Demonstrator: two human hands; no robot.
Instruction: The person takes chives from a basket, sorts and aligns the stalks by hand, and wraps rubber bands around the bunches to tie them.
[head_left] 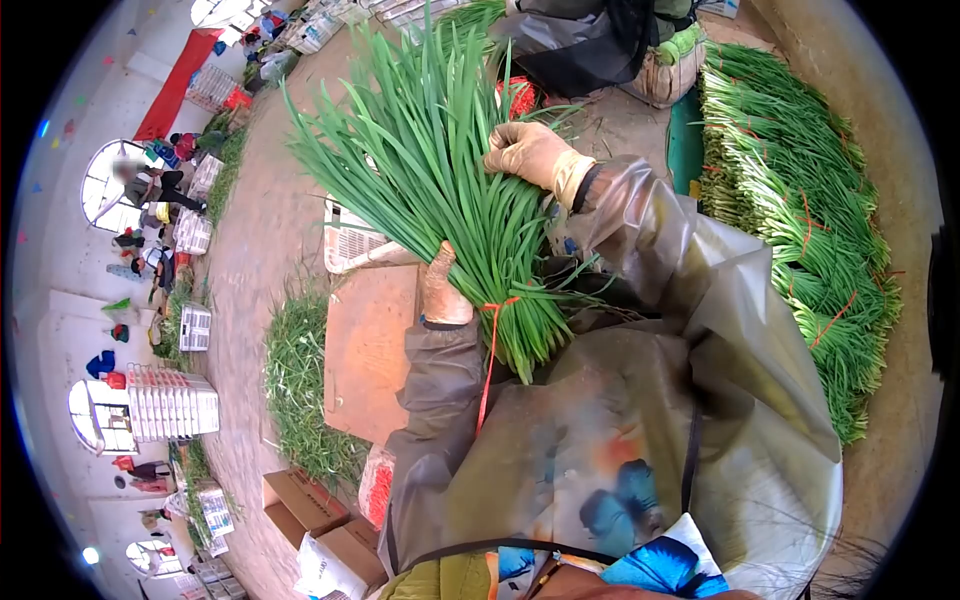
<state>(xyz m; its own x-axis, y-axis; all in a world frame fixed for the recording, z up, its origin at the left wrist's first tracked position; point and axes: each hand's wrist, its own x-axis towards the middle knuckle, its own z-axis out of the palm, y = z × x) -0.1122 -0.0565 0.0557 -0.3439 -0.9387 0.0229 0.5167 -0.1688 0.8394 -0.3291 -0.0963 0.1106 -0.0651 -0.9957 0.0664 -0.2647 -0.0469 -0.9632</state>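
A large bunch of garlic chives (440,170) lies fanned out in front of my chest, leaf tips pointing away and to the left. Around its lower end runs a red tie (497,308), one loose end hanging down. My left hand (447,290), in a stained glove, grips the bunch just beyond the tie; its thumb shows on top and the other fingers are hidden. On the right edge of the leaves, my gloved right hand (540,158) has its fingertips pinched together at the leaves. Exactly how many leaves it holds is hidden.
Tied chive bundles (800,240) are stacked along the right wall. To the left are a brown board (370,350), a white crate (350,240), loose greens (305,380) and cardboard boxes (310,505). A person in a dark apron (580,50) sits ahead; others work at far left.
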